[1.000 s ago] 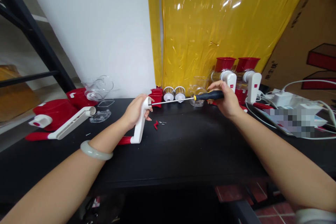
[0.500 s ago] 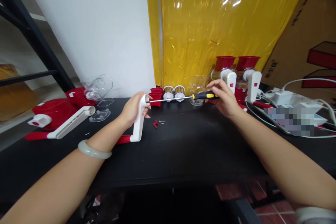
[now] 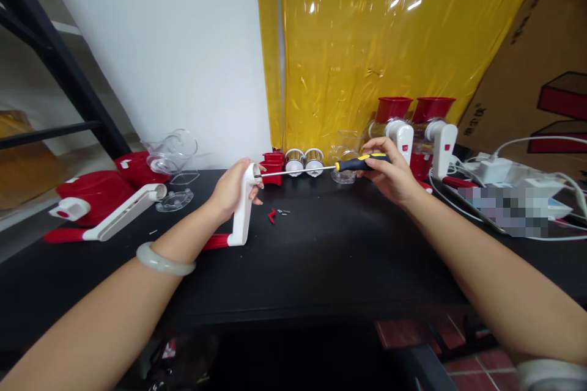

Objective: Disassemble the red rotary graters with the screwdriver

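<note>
My left hand (image 3: pixel 232 188) is wrapped round a white crank handle (image 3: pixel 241 214) with a red grip, held upright over the table. My right hand (image 3: pixel 389 171) grips a screwdriver (image 3: pixel 360 163) by its black and yellow handle. The screwdriver lies nearly level, and its metal shaft reaches left into the round opening at the top of the crank handle. Its tip is hidden inside. On the table just below are a small red plastic part (image 3: pixel 272 215) and several small screws (image 3: pixel 283 212).
Another crank handle (image 3: pixel 123 214) lies at left beside red bases (image 3: pixel 96 195) and a clear housing (image 3: pixel 172 156). Two grater drums (image 3: pixel 304 162) stand at the back. Two assembled rotary graters (image 3: pixel 394 116) stand right, near white chargers and cables (image 3: pixel 498 168). A cardboard box (image 3: pixel 518 73) leans behind.
The screwdriver handle has turned in my right hand, and the fingers have shifted on it. My left hand and the crank handle stay in place.
</note>
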Motion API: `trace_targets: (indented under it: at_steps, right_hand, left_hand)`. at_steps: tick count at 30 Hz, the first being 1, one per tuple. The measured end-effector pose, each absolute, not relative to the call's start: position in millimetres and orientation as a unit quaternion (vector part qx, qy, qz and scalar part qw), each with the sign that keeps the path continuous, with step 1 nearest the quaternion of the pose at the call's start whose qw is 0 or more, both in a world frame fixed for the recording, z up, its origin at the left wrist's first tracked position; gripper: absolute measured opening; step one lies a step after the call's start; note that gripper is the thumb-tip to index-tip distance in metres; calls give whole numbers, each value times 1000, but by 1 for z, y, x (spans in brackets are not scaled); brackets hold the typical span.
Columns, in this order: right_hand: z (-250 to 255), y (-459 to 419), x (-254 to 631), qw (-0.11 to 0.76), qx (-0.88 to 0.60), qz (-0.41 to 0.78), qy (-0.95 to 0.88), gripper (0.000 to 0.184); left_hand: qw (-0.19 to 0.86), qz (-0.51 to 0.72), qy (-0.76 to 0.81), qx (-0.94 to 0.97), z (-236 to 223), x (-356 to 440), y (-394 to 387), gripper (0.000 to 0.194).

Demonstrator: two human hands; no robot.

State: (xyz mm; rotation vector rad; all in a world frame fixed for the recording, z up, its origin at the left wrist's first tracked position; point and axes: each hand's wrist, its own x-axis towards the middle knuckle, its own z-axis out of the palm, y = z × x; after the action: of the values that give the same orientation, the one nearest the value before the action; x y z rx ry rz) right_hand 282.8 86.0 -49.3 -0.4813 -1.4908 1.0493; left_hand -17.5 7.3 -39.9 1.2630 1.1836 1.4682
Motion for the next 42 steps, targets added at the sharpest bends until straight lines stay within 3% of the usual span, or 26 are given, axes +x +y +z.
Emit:
trace_targets:
  at_steps: [2, 5, 9, 14, 17, 20, 23, 26, 31, 34, 38, 42]
  right_hand:
    - [-51, 90, 285, 579, -225, 432, -653, 33]
    - [-53, 94, 287, 562, -280, 378, -681, 41]
    - [-52, 92, 284, 574, -277, 379, -671, 29]
    - [-52, 88, 284, 575, -217, 424, -665, 40]
    - [-55, 92, 286, 570, -241, 396, -679, 37]
    - [-56, 94, 287, 554, -294, 360, -690, 45]
    - [-55, 93, 286, 563, -323, 337, -683, 38]
    - [-52, 91, 284, 586, -275, 365, -669, 33]
    - [-51, 89, 284, 590, -196, 444, -645, 43]
    - [-53, 91, 286, 577, -219, 436, -655, 35]
    - [-54, 95, 287, 561, -290, 375, -679, 40]
    - [-52, 93, 286, 578, -277, 401, -655, 27]
  left_hand:
    - [422, 587, 471, 505, -40, -18, 7, 29]
    - [425, 588, 470, 503, -40, -19, 8, 29]
    - [430, 589, 463, 504, -42, -21, 9, 29]
    - [425, 588, 465, 508, -41, -20, 9, 28]
    - [427, 588, 463, 507, -41, -19, 9, 28]
    - [427, 590, 464, 504, -40, -19, 8, 28]
    - [424, 590, 464, 506, -40, -19, 8, 27]
    - [421, 591, 464, 509, -41, -19, 8, 27]
    - [426, 586, 461, 513, -43, -19, 9, 26]
    - [423, 589, 457, 515, -43, -20, 9, 27]
    - [421, 593, 457, 512, -42, -20, 8, 27]
    - [422, 593, 461, 507, -41, -18, 7, 26]
